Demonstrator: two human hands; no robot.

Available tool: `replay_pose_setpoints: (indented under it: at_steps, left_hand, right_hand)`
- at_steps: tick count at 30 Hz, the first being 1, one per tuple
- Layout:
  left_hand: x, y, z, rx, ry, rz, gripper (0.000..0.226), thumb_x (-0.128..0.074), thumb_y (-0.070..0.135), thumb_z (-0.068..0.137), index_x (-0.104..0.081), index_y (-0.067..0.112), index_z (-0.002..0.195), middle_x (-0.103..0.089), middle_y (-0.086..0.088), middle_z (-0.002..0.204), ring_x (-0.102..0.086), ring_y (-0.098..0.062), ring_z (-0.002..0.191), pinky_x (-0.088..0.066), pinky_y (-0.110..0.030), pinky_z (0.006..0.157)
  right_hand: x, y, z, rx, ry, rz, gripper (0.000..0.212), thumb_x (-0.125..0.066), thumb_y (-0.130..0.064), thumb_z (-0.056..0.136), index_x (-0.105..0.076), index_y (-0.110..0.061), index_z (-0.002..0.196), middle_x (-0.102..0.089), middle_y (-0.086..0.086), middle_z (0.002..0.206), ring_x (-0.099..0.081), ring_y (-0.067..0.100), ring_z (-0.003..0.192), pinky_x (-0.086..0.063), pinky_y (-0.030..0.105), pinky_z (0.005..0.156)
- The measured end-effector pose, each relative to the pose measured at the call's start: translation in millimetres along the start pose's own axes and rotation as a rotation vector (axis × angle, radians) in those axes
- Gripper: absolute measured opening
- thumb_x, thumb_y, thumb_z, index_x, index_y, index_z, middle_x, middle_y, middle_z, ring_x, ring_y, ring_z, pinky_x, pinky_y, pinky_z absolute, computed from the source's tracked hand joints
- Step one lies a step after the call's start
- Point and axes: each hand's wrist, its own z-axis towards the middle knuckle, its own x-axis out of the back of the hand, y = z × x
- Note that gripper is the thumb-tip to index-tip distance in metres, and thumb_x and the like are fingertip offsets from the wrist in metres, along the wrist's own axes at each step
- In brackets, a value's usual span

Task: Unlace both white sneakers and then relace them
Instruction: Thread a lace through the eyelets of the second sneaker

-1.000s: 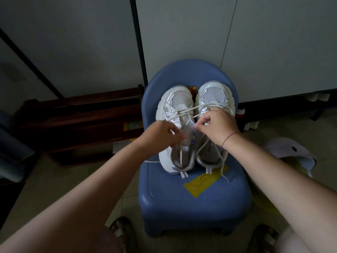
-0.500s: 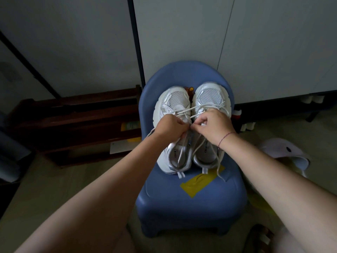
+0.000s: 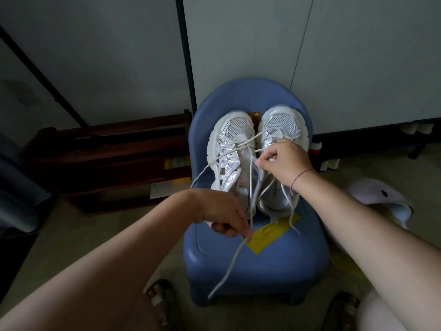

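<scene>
Two white sneakers stand side by side, toes away from me, on a blue plastic chair (image 3: 257, 263). The left sneaker (image 3: 230, 149) has its lace partly threaded near the toe. My left hand (image 3: 220, 212) is low over the seat, fingers pinched on a long strand of the white lace (image 3: 249, 180), whose free end hangs down past the chair front. My right hand (image 3: 284, 161) rests over the right sneaker (image 3: 281, 125) and pinches the edge of the left sneaker's tongue area beside the lace. The right sneaker's loose laces trail onto the seat.
A yellow tape patch (image 3: 269, 232) marks the seat. A dark wooden rack (image 3: 107, 158) stands at the left by the wall. A pale lilac object (image 3: 379, 194) lies on the floor at the right. My sandalled feet (image 3: 160, 304) are below the chair.
My left hand has pulled back from the left sneaker toward me, drawing a long length of lace out with it. My right hand stays at the shoes.
</scene>
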Motion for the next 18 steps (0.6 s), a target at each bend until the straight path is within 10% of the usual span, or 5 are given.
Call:
replay_pose_setpoints:
  at_steps: [8, 18]
  left_hand:
    - [22, 4, 25, -0.165, 0.891, -0.348, 0.021, -0.068, 0.02, 0.09, -0.065, 0.009, 0.073, -0.053, 0.003, 0.043, -0.04, -0.004, 0.031, -0.035, -0.015, 0.04]
    - [34, 17, 57, -0.102, 0.923, -0.41, 0.019, -0.067, 0.018, 0.09, -0.07, 0.022, 0.072, -0.059, -0.004, 0.052, -0.039, -0.003, 0.028, -0.032, -0.011, 0.036]
  right_hand:
    - [0, 0, -1, 0.012, 0.015, 0.001, 0.014, -0.073, -0.033, 0.079, -0.073, -0.021, 0.072, -0.041, -0.017, 0.064, -0.054, 0.018, 0.081, -0.047, 0.033, 0.077]
    - [-3, 4, 1, 0.021, 0.018, 0.017, 0.012, -0.073, -0.033, 0.079, -0.074, -0.022, 0.077, -0.04, -0.019, 0.068, -0.055, 0.018, 0.084, -0.048, 0.034, 0.08]
